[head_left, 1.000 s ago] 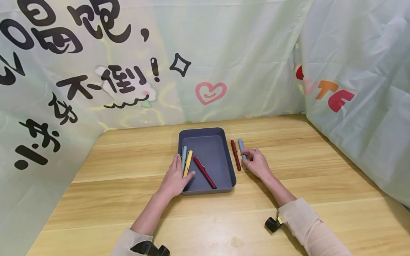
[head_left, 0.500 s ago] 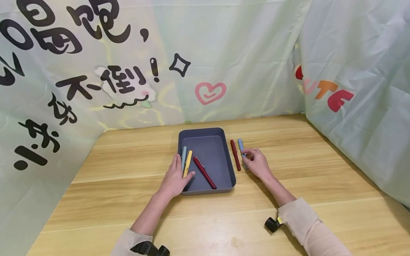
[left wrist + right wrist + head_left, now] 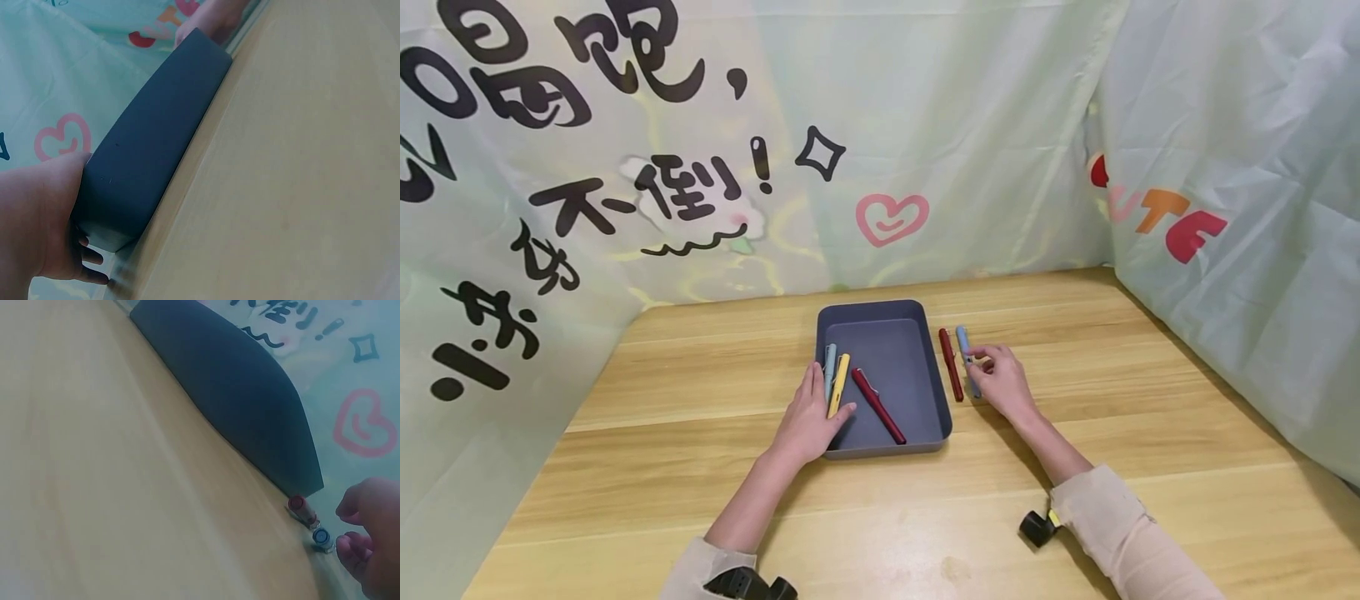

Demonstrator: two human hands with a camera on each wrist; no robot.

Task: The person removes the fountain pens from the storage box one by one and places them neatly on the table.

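My left hand rests at the near-left corner of the dark grey tray, fingers along its outer left wall and thumb over the inside. In the left wrist view the hand holds the tray's end. Inside the tray lie a teal pen, a yellow pen and a dark red pen. To its right a second red pen and a light blue pen lie side by side. My right hand is at the blue pen, thumb and forefinger apart in the right wrist view.
The wooden table spreads out around the tray. A printed cloth hangs behind the table and along its sides. A black camera sits at the right sleeve, and another at the left.
My right hand has shifted slightly up and right, and more of the blue pen's lower end shows. The left hand, tray and other pens stay where they were.
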